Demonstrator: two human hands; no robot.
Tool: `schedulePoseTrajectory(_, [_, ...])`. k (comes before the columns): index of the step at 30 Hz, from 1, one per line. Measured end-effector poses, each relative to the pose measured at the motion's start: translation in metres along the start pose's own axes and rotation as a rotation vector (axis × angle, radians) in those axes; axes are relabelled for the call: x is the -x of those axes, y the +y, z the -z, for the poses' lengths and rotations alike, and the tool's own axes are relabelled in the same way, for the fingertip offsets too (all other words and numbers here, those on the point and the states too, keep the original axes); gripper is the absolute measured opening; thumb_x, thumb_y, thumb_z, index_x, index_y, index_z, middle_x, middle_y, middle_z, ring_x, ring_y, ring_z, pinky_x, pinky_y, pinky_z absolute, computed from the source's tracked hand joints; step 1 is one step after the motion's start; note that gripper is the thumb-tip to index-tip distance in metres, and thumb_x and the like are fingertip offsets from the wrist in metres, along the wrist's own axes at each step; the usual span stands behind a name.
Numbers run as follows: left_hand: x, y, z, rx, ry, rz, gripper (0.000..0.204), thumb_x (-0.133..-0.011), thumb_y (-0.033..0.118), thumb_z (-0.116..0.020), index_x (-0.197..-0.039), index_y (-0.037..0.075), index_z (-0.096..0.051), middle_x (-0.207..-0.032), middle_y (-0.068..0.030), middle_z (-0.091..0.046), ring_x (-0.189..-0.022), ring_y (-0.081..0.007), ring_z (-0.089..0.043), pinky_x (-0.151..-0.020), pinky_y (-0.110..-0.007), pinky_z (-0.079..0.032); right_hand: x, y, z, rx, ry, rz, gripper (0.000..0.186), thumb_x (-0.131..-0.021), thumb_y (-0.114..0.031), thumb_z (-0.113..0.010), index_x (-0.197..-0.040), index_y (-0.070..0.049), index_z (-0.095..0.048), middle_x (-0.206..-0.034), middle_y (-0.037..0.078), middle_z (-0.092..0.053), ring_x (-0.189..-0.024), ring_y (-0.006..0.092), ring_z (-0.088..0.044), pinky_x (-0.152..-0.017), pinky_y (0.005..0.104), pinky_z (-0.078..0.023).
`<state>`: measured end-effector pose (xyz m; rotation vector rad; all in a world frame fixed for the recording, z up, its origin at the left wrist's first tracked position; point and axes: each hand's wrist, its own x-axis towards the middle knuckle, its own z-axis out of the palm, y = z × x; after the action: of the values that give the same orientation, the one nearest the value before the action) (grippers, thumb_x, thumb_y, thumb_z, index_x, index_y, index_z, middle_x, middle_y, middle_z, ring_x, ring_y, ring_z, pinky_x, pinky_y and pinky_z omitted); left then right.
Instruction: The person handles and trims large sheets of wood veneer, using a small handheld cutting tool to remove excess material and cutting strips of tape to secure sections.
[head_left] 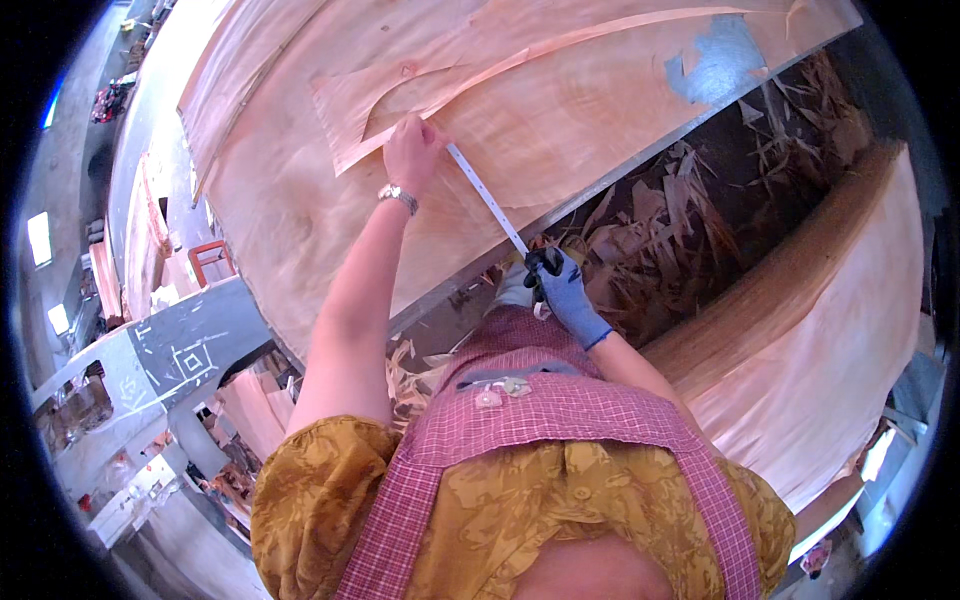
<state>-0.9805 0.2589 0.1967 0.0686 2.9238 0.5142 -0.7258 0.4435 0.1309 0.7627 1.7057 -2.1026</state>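
Observation:
A narrow white measuring tape point(487, 200) with evenly spaced dark marks runs straight between my hands, over a wide sheet of pale wood veneer point(540, 150). My bare left hand point(412, 155), with a metal band at the wrist, is closed at the tape's far end and rests on the veneer beside a torn, lifted strip point(480, 80). Its fingertips are partly hidden. My right hand point(562, 288), in a blue glove with black fingers, is closed around the near end by the sheet's front edge. A short white piece shows below that hand.
Broken veneer scraps point(675, 225) lie in the dark gap beyond the sheet's edge. To the right stands a thick stack of veneer point(800, 290). A grey metal frame point(190, 350) with chalk marks is at the left. A blue-grey patch point(720, 60) shows on the far right surface.

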Motion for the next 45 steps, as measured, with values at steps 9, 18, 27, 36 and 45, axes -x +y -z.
schedulePoseTrajectory(9, [0.144,-0.001,-0.035,-0.059,0.002,-0.719,0.056,-0.08,0.024,-0.066,-0.132,0.009,-0.053,-0.137,-0.009,-0.05,-0.13,-0.0259,-0.044,-0.108,-0.044,-0.032,-0.004,-0.002,0.001,0.111,0.06,-0.038,0.016,-0.092,-0.018,-0.061,-0.098,-0.003,-0.064,-0.072,0.005,-0.066,-0.054,0.0122,-0.058,-0.049,0.0268,-0.045])
schedulePoseTrajectory(18, [0.154,-0.006,-0.043,-0.166,-0.041,-0.692,0.064,-0.079,0.035,-0.068,-0.136,0.015,-0.049,-0.144,-0.0065,-0.044,-0.137,-0.0256,-0.036,-0.111,-0.052,-0.026,0.016,-0.086,0.018,1.16,0.13,0.469,0.024,-0.08,-0.01,-0.064,-0.104,-0.007,-0.064,-0.089,0.015,-0.069,-0.084,0.0349,-0.066,-0.071,0.0377,-0.053])
schedulePoseTrajectory(27, [0.148,0.01,-0.045,-0.049,-0.036,-0.662,0.05,-0.087,0.023,-0.057,-0.136,0.014,-0.049,-0.143,-0.0044,-0.044,-0.131,-0.0242,-0.04,-0.107,-0.046,-0.031,-0.023,-0.044,0.014,-0.066,0.131,-0.083,0.012,-0.092,-0.011,-0.061,-0.099,-0.003,-0.066,-0.077,-0.001,-0.063,-0.063,0.0066,-0.055,-0.053,0.0241,-0.045])
schedulePoseTrajectory(36, [0.158,0.028,-0.063,-0.283,-0.042,-0.738,0.065,-0.082,0.036,-0.063,-0.14,0.015,-0.044,-0.147,-0.0022,-0.039,-0.133,-0.0251,-0.037,-0.108,-0.051,-0.027,-0.026,-0.062,0.03,0.974,0.177,0.455,0.021,-0.089,-0.021,-0.062,-0.102,-0.005,-0.061,-0.081,0.015,-0.069,-0.069,0.0337,-0.066,-0.062,0.0419,-0.052])
schedulePoseTrajectory(45, [0.076,0.084,-0.03,-0.013,-0.005,-0.459,0.039,-0.08,0.015,-0.061,-0.118,0.013,-0.056,-0.116,-0.0083,-0.058,-0.109,-0.0247,-0.053,-0.092,-0.046,-0.036,0.013,-0.154,0.025,0.059,-0.527,0.07,0.032,-0.084,-0.013,-0.07,-0.112,-0.001,-0.059,-0.101,0.016,-0.067,-0.093,0.0149,-0.063,-0.083,0.0335,-0.051])
